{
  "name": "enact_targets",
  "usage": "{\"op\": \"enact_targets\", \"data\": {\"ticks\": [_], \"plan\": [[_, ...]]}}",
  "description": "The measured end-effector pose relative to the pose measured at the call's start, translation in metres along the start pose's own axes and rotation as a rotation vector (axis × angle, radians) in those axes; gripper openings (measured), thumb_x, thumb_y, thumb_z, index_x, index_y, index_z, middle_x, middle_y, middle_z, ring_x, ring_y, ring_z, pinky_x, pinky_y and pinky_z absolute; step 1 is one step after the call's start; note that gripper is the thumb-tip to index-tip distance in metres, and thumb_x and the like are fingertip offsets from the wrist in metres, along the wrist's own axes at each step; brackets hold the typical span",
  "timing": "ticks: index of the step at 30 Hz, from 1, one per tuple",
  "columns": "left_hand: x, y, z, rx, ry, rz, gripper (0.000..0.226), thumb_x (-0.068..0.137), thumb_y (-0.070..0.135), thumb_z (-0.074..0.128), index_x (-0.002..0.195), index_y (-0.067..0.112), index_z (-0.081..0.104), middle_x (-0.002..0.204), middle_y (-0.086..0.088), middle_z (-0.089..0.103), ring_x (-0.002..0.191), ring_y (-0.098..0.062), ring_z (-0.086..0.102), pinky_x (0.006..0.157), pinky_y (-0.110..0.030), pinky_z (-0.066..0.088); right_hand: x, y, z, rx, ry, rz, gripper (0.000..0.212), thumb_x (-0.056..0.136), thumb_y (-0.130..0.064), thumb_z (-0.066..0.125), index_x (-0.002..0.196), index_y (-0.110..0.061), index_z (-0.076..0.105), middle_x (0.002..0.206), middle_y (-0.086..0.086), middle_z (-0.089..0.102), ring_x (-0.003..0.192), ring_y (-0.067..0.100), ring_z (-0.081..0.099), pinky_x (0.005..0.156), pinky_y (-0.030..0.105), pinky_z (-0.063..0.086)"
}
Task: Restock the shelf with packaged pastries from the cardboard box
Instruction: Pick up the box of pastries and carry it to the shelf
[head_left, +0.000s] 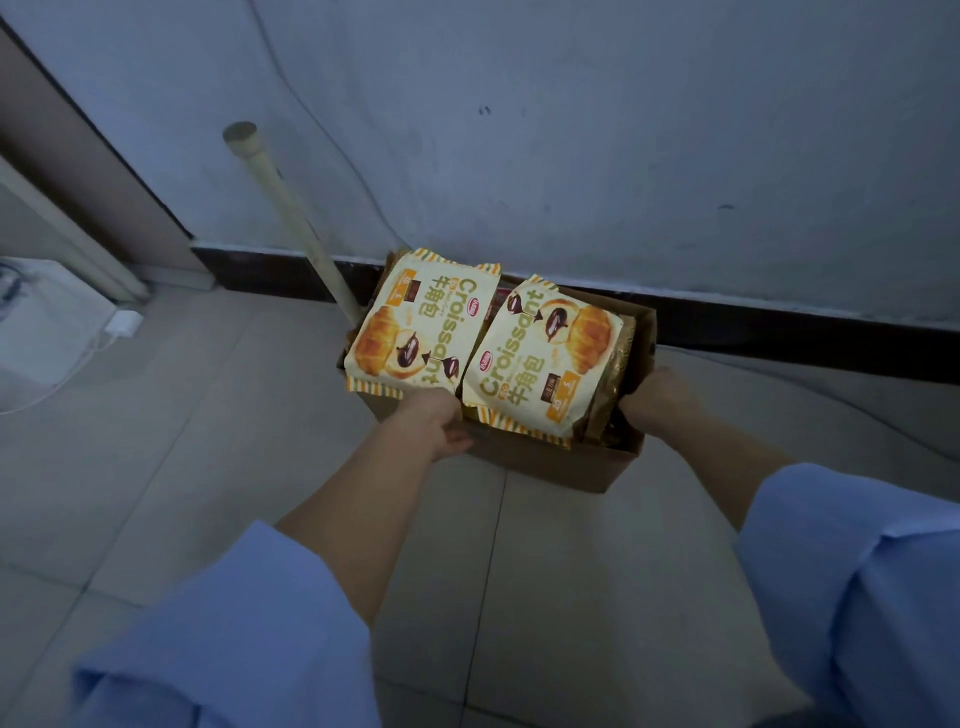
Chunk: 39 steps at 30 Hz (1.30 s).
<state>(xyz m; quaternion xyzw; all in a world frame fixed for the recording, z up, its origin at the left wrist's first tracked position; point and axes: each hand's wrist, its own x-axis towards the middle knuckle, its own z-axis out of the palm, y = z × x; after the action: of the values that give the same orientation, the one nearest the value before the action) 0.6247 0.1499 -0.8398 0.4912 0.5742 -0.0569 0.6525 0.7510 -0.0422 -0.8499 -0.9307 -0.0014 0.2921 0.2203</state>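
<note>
Cardboard box (561, 465) on the floor (208, 415) against the wall (571, 156), with two croissant packs (415, 322) lying on top. Left hand (436, 426) grips its near rim and right hand (657, 395) grips its right rim.

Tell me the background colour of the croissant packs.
Pale cream-yellow croissant packs, orange-striped edges; best in the head view.

Shop back room, by the look. Bare wall (597, 130), tiled floor (182, 415); stock box (571, 462) of croissant packs (410, 322) at centre.
</note>
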Motion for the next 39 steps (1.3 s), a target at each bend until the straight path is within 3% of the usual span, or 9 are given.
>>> {"op": "enact_targets", "data": {"ticks": [4, 9, 14, 17, 25, 29, 33, 36, 39], "plan": [[0.006, -0.006, 0.012, 0.019, -0.028, 0.008, 0.032, 0.096, -0.006, 0.037, 0.123, 0.001, 0.051, 0.083, -0.011, 0.056, 0.108, -0.032, 0.061, 0.084, -0.042, 0.048, 0.007, 0.003, 0.001, -0.038, -0.074, 0.01, 0.024, 0.087, -0.004, 0.055, 0.11, 0.004, 0.052, 0.081, 0.015, 0.052, 0.081, 0.031, 0.054, 0.057, 0.033, 0.046], [0.022, -0.014, 0.021, -0.027, 0.016, 0.012, 0.033, 0.099, 0.005, 0.034, 0.127, 0.005, 0.053, 0.112, -0.018, 0.06, 0.11, -0.034, 0.06, 0.08, -0.045, 0.05, 0.021, 0.009, 0.001, 0.019, -0.142, 0.079, 0.012, 0.091, 0.001, 0.048, 0.098, 0.006, 0.056, 0.074, 0.019, 0.055, 0.078, 0.035, 0.061, 0.052, 0.036, 0.051], [0.033, -0.025, 0.022, -0.161, 0.032, 0.003, 0.03, 0.098, 0.005, 0.042, 0.126, 0.003, 0.054, 0.117, -0.019, 0.062, 0.092, -0.029, 0.063, 0.06, -0.042, 0.055, 0.035, 0.023, 0.01, 0.173, -0.194, 0.123, 0.021, 0.093, -0.001, 0.047, 0.111, 0.007, 0.057, 0.102, 0.03, 0.065, 0.072, 0.038, 0.065, 0.06, 0.046, 0.058], [0.034, -0.034, 0.026, -0.183, 0.011, 0.009, 0.031, 0.095, 0.011, 0.054, 0.125, 0.003, 0.054, 0.098, -0.014, 0.063, 0.076, -0.023, 0.061, 0.055, -0.038, 0.053, 0.036, 0.03, 0.016, 0.233, -0.229, 0.105, 0.024, 0.092, -0.005, 0.052, 0.116, -0.001, 0.055, 0.107, 0.027, 0.064, 0.068, 0.037, 0.065, 0.06, 0.047, 0.059], [0.033, -0.035, 0.029, -0.252, 0.022, 0.064, 0.033, 0.093, 0.006, 0.055, 0.126, 0.004, 0.054, 0.12, -0.017, 0.064, 0.101, -0.028, 0.063, 0.042, -0.033, 0.055, 0.035, 0.031, 0.02, 0.214, -0.254, 0.113, 0.024, 0.091, 0.0, 0.053, 0.115, 0.001, 0.057, 0.093, 0.023, 0.065, 0.082, 0.043, 0.067, 0.069, 0.055, 0.058], [0.031, -0.037, 0.019, -0.257, -0.007, 0.053, 0.034, 0.09, 0.0, 0.056, 0.125, 0.002, 0.055, 0.12, -0.02, 0.063, 0.099, -0.029, 0.065, 0.051, -0.034, 0.056, 0.039, 0.031, 0.024, 0.19, -0.176, 0.114, 0.029, 0.093, -0.005, 0.051, 0.122, -0.003, 0.051, 0.108, 0.026, 0.062, 0.063, 0.036, 0.062, 0.037, 0.036, 0.054], [0.025, -0.038, -0.005, -0.19, -0.007, 0.032, 0.031, 0.094, -0.005, 0.045, 0.123, 0.002, 0.052, 0.091, -0.012, 0.06, 0.087, -0.025, 0.06, 0.08, -0.037, 0.053, 0.039, 0.029, 0.022, 0.174, -0.17, 0.131, 0.031, 0.093, -0.002, 0.052, 0.124, -0.002, 0.05, 0.116, 0.03, 0.059, 0.062, 0.038, 0.059, 0.028, 0.035, 0.049], [0.028, -0.039, -0.032, -0.257, 0.193, 0.064, 0.037, 0.097, -0.001, 0.037, 0.131, 0.009, 0.049, 0.099, -0.01, 0.055, 0.075, -0.022, 0.056, 0.086, -0.037, 0.051, 0.036, 0.029, 0.014, 0.152, -0.157, 0.145, 0.029, 0.093, 0.001, 0.051, 0.122, 0.001, 0.051, 0.105, 0.029, 0.06, 0.068, 0.042, 0.062, 0.027, 0.036, 0.048], [0.031, -0.036, -0.061, -0.371, 0.414, 0.157, 0.034, 0.1, 0.014, 0.04, 0.13, 0.007, 0.054, 0.115, -0.014, 0.057, 0.088, -0.026, 0.055, 0.081, -0.036, 0.05, 0.03, 0.033, 0.007, 0.127, -0.151, 0.158, 0.027, 0.094, 0.001, 0.048, 0.121, 0.005, 0.051, 0.093, 0.026, 0.057, 0.064, 0.041, 0.059, 0.03, 0.037, 0.049]]}}
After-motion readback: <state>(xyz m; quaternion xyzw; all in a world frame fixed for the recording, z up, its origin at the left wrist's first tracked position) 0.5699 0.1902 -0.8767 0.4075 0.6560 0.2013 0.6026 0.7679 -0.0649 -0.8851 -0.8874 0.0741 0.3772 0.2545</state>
